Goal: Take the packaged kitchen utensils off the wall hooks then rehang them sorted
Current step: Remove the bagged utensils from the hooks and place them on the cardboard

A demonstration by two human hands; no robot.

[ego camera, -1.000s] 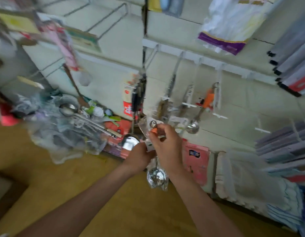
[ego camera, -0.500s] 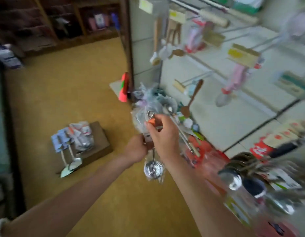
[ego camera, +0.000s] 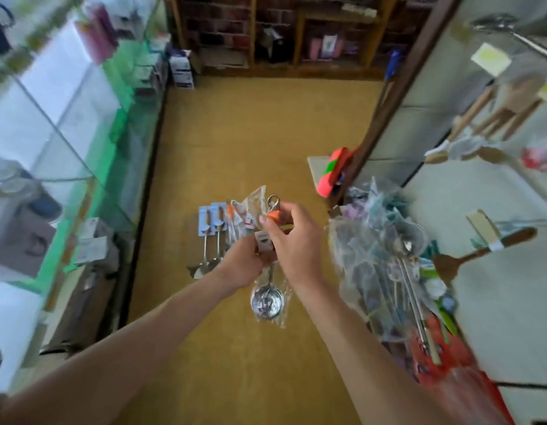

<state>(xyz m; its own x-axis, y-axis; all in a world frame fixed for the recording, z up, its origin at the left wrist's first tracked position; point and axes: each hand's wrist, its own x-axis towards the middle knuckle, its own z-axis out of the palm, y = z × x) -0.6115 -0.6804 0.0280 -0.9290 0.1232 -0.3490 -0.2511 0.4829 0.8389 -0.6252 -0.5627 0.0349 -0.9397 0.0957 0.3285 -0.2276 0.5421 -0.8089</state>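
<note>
A packaged steel ladle [ego camera: 267, 300] with an orange handle hangs bowl-down in clear wrap between my hands. My right hand [ego camera: 292, 240] pinches its orange handle top just under the metal hanging ring. My left hand [ego camera: 243, 265] grips the wrap and card lower down on the handle. Beyond my hands, several packaged utensils [ego camera: 218, 233] with blue cards lie on the floor. A heap of wrapped utensils [ego camera: 385, 271] sits low against the wall on the right.
The white hook wall [ego camera: 493, 296] runs along the right with wooden spoons [ego camera: 480, 253] hanging. A glass counter [ego camera: 60, 154] stands left. Yellow floor [ego camera: 241, 133] stretches ahead to dark wooden shelves [ego camera: 281, 32]. A red and green object [ego camera: 335, 171] leans by the wall post.
My view has swung left, from the hook wall to the aisle floor. Both hands keep hold of the ladle package, now over the utensils lying on the floor.
</note>
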